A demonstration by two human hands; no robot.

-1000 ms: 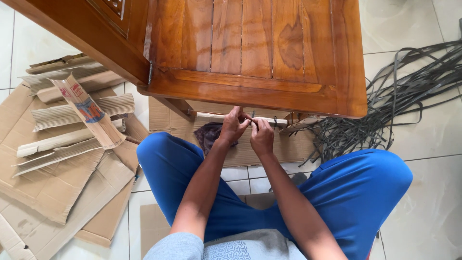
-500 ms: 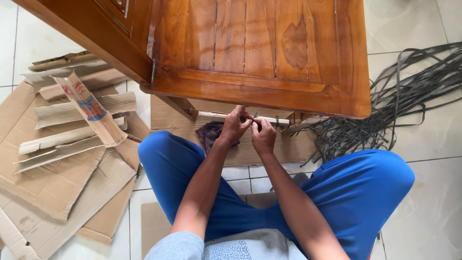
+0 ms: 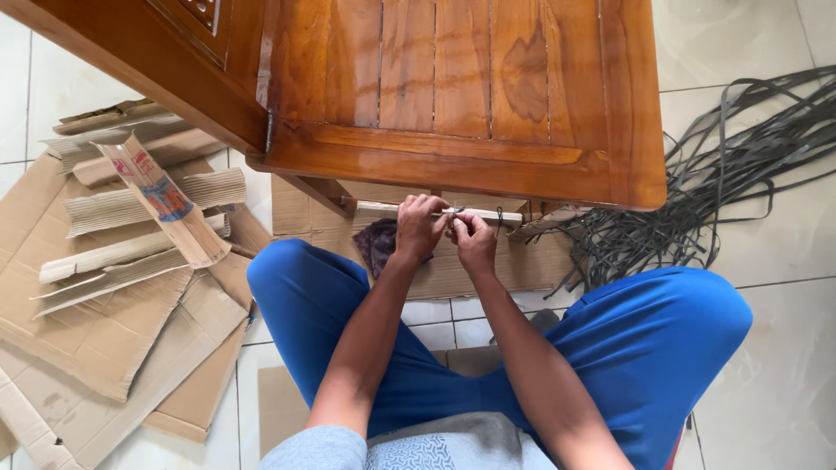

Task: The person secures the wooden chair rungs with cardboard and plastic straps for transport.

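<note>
I sit cross-legged in blue trousers on a tiled floor, facing a polished brown wooden cabinet (image 3: pixel 453 96). Under its lower edge lies a pale strip of folded cardboard (image 3: pixel 379 209). My left hand (image 3: pixel 418 228) is closed around that strip near its middle. My right hand (image 3: pixel 475 239) sits right beside it, fingers pinched on a thin dark strap (image 3: pixel 499 215) that crosses the strip. The two hands touch each other. What the fingertips do underneath is hidden.
A heap of flattened and folded cardboard pieces (image 3: pixel 122 252) lies on the floor at my left. A tangle of dark plastic straps (image 3: pixel 723 165) spreads at the right. A dark cloth (image 3: pixel 376 242) rests under my left wrist on a cardboard sheet (image 3: pixel 488 270).
My left hand has slid slightly left and lower along the strip. My right hand stays pinched beside it. The view has shifted a little.
</note>
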